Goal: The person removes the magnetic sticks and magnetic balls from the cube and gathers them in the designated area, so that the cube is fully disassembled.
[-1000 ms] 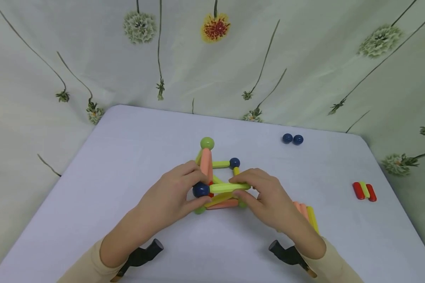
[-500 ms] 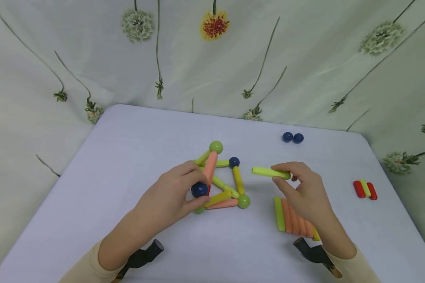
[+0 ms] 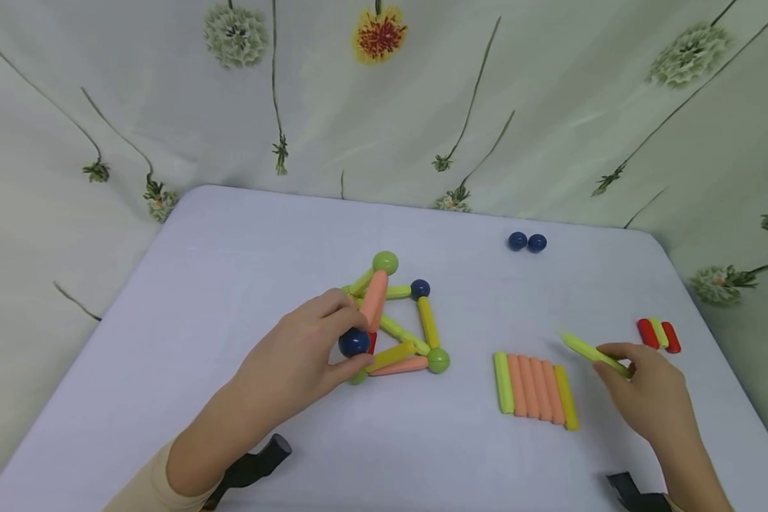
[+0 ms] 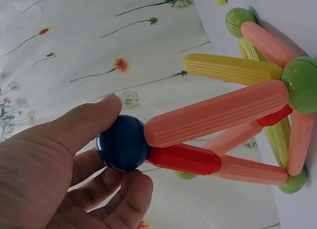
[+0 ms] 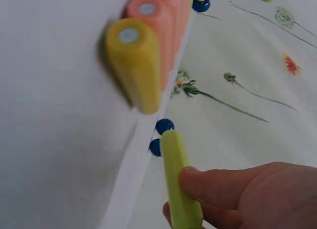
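Right hand (image 3: 649, 387) had shifted rightward, away from the frame (image 3: 402, 333), thumb and fingers pinching a lime stick (image 3: 592, 352) above the table (image 3: 262, 249), between the stick row (image 3: 534, 390) and the short pieces (image 3: 659, 334). Left hand (image 3: 294, 348) stayed put, gripping the blue ball (image 3: 355, 342) where pink and red sticks joined. Frame stood left of the row.

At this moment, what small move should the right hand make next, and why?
Probably the right hand should lower its lime stick onto the table beside the row of sticks. It holds the stick near that row, well apart from the joined structure, where the left hand pinches a blue ball. That would free it for another piece.
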The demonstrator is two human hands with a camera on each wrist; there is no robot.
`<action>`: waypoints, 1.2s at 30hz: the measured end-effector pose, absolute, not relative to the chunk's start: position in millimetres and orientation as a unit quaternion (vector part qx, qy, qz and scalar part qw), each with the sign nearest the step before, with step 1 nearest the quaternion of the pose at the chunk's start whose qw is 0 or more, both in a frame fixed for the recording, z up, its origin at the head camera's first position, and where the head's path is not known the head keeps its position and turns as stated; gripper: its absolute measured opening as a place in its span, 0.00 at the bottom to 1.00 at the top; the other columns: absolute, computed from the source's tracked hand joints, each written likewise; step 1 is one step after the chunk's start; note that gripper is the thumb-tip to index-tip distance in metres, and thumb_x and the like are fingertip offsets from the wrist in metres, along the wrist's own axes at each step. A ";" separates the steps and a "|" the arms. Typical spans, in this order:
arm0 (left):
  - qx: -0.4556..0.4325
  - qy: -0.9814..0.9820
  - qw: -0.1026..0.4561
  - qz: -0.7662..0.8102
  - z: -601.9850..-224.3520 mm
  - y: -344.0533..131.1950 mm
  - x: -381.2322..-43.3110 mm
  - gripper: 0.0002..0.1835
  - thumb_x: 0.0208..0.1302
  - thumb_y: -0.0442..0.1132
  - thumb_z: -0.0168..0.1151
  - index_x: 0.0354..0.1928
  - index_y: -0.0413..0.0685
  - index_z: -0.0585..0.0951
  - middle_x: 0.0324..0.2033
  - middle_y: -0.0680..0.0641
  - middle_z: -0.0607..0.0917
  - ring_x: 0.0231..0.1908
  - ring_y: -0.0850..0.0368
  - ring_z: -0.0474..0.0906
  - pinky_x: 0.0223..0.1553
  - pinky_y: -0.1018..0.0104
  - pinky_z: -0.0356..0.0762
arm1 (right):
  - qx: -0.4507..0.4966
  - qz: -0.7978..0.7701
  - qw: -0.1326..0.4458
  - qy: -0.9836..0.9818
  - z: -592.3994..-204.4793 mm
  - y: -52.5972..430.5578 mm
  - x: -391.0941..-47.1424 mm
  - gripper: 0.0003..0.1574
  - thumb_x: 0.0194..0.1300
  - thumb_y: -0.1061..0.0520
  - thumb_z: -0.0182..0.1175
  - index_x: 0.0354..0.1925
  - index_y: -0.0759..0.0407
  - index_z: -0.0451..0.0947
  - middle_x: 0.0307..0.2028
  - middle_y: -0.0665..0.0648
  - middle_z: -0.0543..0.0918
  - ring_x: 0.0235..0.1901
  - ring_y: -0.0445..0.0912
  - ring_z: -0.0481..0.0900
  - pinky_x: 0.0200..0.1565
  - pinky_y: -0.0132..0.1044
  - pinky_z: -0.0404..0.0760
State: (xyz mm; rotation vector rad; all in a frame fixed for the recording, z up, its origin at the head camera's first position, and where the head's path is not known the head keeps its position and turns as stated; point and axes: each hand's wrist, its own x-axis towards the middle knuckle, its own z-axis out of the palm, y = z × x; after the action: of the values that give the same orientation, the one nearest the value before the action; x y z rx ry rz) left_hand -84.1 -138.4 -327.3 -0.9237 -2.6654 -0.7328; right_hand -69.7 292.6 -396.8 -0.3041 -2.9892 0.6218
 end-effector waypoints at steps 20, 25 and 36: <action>-0.317 -0.910 0.109 -0.242 -326.3 -139.7 -85.6 0.14 0.52 0.44 0.76 0.39 0.53 0.81 0.38 0.58 0.74 0.34 0.65 0.68 0.35 0.72 0.73 | -0.090 0.153 -0.089 -0.980 -379.7 276.1 -64.3 0.27 0.66 0.42 0.60 0.48 0.64 0.79 0.33 0.58 0.81 0.27 0.48 0.73 0.23 0.39 0.74; -0.315 -0.911 0.107 -0.243 -325.0 -141.3 -86.2 0.11 0.55 0.43 0.73 0.39 0.55 0.81 0.38 0.59 0.74 0.35 0.65 0.68 0.35 0.72 0.73 | 0.000 0.177 -0.033 -0.984 -359.7 228.4 -81.0 0.13 0.67 0.51 0.60 0.44 0.57 0.82 0.26 0.51 0.78 0.23 0.47 0.70 0.23 0.37 0.71; -0.313 -0.912 0.093 -0.247 -322.4 -142.5 -84.5 0.09 0.57 0.41 0.71 0.39 0.55 0.82 0.38 0.60 0.74 0.36 0.66 0.68 0.36 0.72 0.75 | 0.154 0.280 -0.061 -0.946 -325.3 141.3 -138.0 0.09 0.69 0.53 0.58 0.46 0.49 0.81 0.31 0.47 0.80 0.27 0.45 0.74 0.28 0.40 0.75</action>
State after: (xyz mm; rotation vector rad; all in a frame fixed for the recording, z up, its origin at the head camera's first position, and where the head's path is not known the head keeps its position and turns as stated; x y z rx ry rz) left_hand -84.5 -142.5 -322.4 -0.9285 -2.7074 -0.7332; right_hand -138.0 141.3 -325.3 0.5032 -3.0916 0.9152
